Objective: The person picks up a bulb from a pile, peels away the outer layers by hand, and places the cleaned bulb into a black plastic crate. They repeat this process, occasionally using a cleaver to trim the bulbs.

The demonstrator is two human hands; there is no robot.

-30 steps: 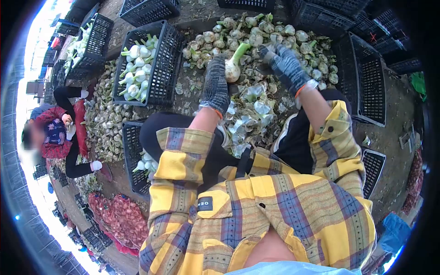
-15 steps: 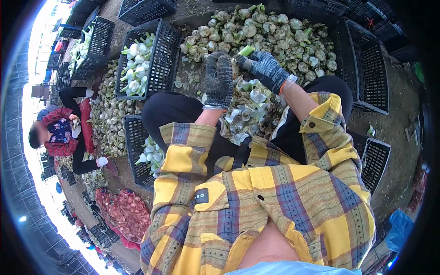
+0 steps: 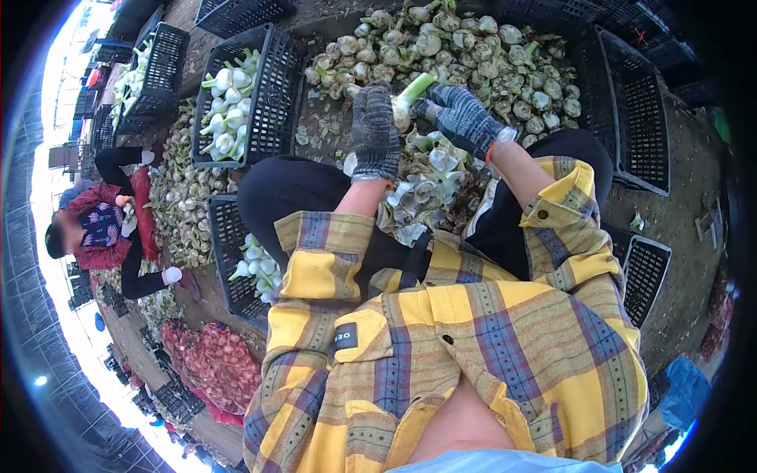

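Observation:
Both of my hands wear grey knitted gloves. Between them is a garlic bulb [image 3: 403, 116] with a thick green stem tilted up to the right. My left hand [image 3: 374, 135] has its fingers closed along the bulb's left side, and the fingertips are partly hidden. From the right, my right hand [image 3: 464, 120] pinches against the bulb near the base of the stem, fingers curled. Below the hands, between my legs, lies a pile of peeled-off husks [image 3: 430, 185]. Just beyond them is a heap of unpeeled garlic bulbs [image 3: 473, 59].
A black crate [image 3: 272, 94] of clean white bulbs stands at left, with another crate [image 3: 229, 256] beside my knee. To the right is a black crate [image 3: 631, 118]. A person [image 3: 98, 225] sits at far left near more garlic and a red net sack [image 3: 213, 363].
The bulb has turned between my hands, so its white body and more of the green stem now show. My right hand has shifted slightly down and away from the left.

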